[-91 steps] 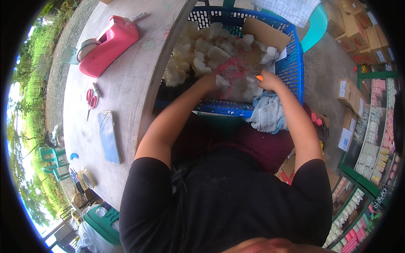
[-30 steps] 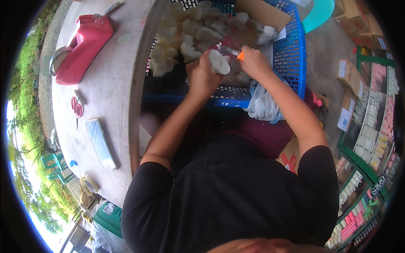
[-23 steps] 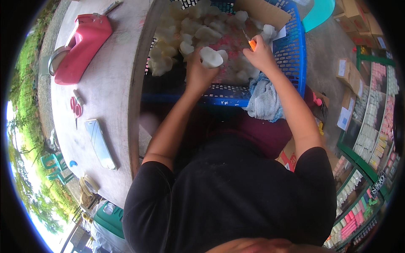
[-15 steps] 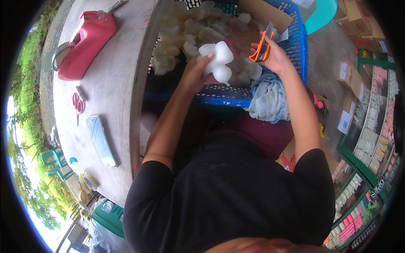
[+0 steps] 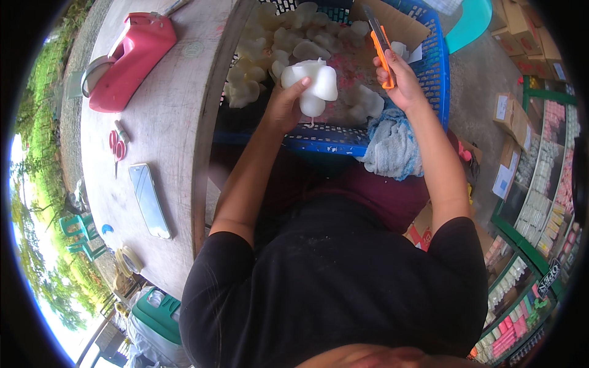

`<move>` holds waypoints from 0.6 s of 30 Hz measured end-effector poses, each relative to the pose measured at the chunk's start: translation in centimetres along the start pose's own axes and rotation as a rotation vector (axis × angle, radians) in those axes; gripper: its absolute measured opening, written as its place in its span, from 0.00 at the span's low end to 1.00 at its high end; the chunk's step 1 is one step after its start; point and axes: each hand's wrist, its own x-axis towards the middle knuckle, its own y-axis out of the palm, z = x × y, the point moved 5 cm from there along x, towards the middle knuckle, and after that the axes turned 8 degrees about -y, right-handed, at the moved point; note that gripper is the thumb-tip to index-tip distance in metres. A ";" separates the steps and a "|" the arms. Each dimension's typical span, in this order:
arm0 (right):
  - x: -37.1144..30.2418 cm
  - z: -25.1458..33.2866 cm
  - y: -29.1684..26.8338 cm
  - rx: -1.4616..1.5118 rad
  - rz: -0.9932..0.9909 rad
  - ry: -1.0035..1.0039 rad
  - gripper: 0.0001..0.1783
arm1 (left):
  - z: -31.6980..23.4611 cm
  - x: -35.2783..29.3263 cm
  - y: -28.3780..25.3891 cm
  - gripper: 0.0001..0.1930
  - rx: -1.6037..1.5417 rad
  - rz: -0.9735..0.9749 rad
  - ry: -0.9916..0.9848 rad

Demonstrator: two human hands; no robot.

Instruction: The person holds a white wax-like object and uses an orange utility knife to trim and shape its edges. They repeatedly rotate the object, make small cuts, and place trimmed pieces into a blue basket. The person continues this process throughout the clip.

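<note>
Wax-white lumpy moulded piece sat clamped in the left hand, raised above the blue plastic basket holding similar pieces, probably to expose its edges. Right of it, the right hand gripped an orange-handled utility knife, blade angled away.

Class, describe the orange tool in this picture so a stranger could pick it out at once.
Start at the blue plastic basket of white pieces. Above its right side, the right hand holds an orange utility knife. It is the only slim orange thing there, with a dark blade end pointing away.
</note>
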 end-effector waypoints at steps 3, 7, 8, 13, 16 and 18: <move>-0.7 0.8 2.3 -0.171 -0.266 -0.152 0.19 | -0.3 -0.5 0.5 0.31 0.449 -0.146 0.262; -0.7 -0.1 2.7 -0.671 0.020 -0.152 0.07 | -0.6 -1.9 2.9 0.30 0.402 -0.016 0.156; -0.5 -0.6 2.8 -0.868 0.070 -0.075 0.11 | -0.1 -1.4 2.4 0.30 0.256 0.070 0.097; -1.6 -0.9 6.6 -1.554 0.238 -0.403 0.10 | 0.6 -1.0 0.8 0.34 -0.043 0.193 0.043; -2.1 -1.5 7.5 -1.649 0.287 -0.397 0.13 | 0.5 -0.9 0.2 0.35 0.030 0.122 0.103; -2.3 -2.1 7.7 -1.661 0.278 -0.365 0.15 | 0.5 -0.8 -0.2 0.35 0.120 0.072 0.156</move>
